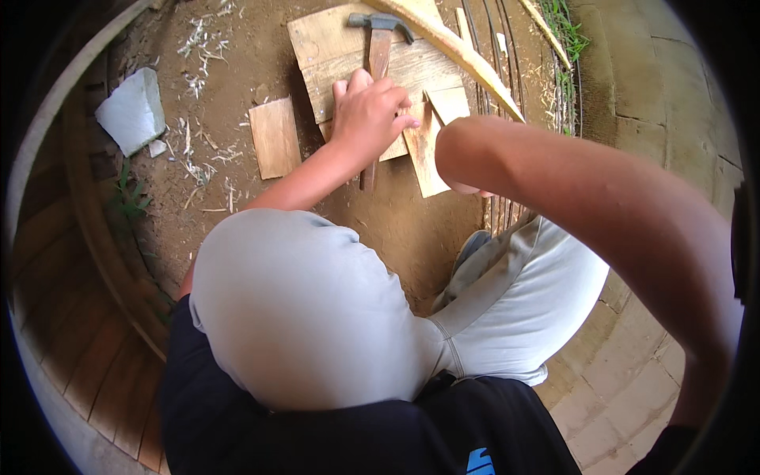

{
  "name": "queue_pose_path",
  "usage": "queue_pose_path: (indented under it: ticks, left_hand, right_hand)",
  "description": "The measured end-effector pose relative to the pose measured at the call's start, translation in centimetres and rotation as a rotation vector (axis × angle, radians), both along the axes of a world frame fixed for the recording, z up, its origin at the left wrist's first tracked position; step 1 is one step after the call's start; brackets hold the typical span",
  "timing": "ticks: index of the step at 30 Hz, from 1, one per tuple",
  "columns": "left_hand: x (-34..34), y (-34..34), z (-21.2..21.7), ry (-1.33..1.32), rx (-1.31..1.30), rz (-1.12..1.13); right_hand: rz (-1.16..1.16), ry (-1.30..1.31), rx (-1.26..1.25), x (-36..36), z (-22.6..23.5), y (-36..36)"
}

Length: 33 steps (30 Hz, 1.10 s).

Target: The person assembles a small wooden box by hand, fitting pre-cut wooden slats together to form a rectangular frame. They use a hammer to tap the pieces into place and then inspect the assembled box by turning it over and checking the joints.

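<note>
Several wooden boards, dirt ground, paving

Support surface: brown soil ground. Directly on it: a wooden board, a small rectangular wood piece to its left, scattered pale shavings, an angular white stone. Board bears a hammer.

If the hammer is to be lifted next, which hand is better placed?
Probably the left hand: it overlaps the hammer in this view, though contact is unclear. The right hand is farther off, beside a thin wood piece, and mostly hidden, so its grip cannot be told.
</note>
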<state>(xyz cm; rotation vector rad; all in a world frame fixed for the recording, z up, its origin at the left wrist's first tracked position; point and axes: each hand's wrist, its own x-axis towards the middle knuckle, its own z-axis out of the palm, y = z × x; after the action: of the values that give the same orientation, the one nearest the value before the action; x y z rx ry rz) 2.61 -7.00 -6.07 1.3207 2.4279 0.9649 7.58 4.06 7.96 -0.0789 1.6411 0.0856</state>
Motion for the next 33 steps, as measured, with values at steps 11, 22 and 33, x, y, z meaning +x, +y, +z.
queue_pose_path:
  ticks: [11, 22, 33]
  left_hand:
    - [2.0, -0.1, 1.8, 0.066, -0.113, 0.004]
    - [2.4, 1.8, 3.6, 0.061, -0.326, 0.029]
    - [0.3, 2.6, 6.1, -0.369, -0.052, -0.007]
  right_hand:
    - [-0.500, 0.384, 0.278, 6.3, 0.3, -1.2]
    - [-0.835, 0.907, -0.023, 9.8, 2.6, 5.9]
    - [-1.045, 1.013, -0.056, 13.1, 4.8, 6.8]
